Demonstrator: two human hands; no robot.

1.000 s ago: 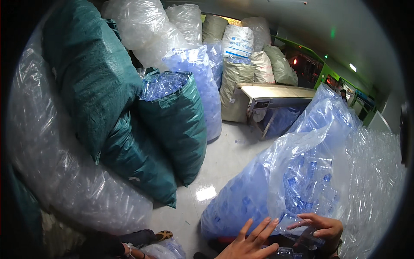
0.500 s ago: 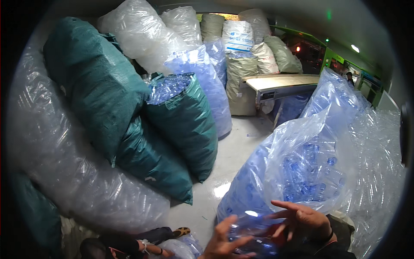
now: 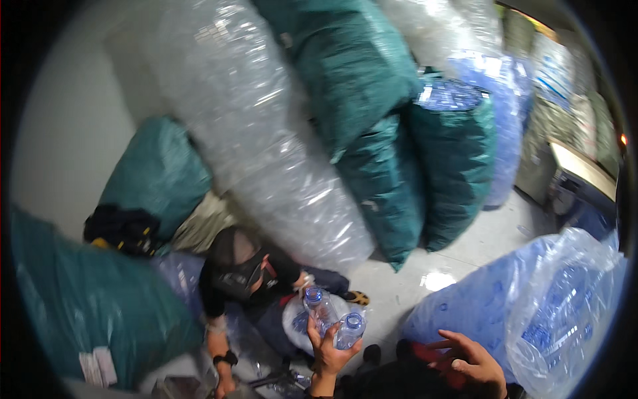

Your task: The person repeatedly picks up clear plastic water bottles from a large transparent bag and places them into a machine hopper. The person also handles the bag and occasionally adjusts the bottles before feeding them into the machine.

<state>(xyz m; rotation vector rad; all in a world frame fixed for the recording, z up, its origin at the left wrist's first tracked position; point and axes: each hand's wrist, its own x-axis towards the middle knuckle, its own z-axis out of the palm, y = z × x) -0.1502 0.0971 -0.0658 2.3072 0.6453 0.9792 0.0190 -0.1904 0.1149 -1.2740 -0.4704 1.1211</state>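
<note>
Two clear, blue-tinted plastic bottles, one bottle (image 3: 321, 307) behind the other bottle (image 3: 350, 330), stand upright side by side in my left hand (image 3: 331, 356). Its fingers are wrapped round them, and their open mouths face up. My right hand (image 3: 473, 364) holds nothing; its fingers are spread, and it hovers to the right, near a large clear bag (image 3: 458, 309) full of bluish bottles. That bag's open mouth faces up and to the right, with bottles visible inside.
A person in dark clothes and a cap (image 3: 236, 282) crouches on my left, close to the held bottles. Green sacks (image 3: 113, 299) and a long clear bag of bottles (image 3: 286, 153) line the left and back. A table-like conveyor (image 3: 585, 169) stands far right.
My view has swung left and down, bringing the crouching person more fully into it. My left hand now holds the bottles upright beside that person; the right hand stays open.
</note>
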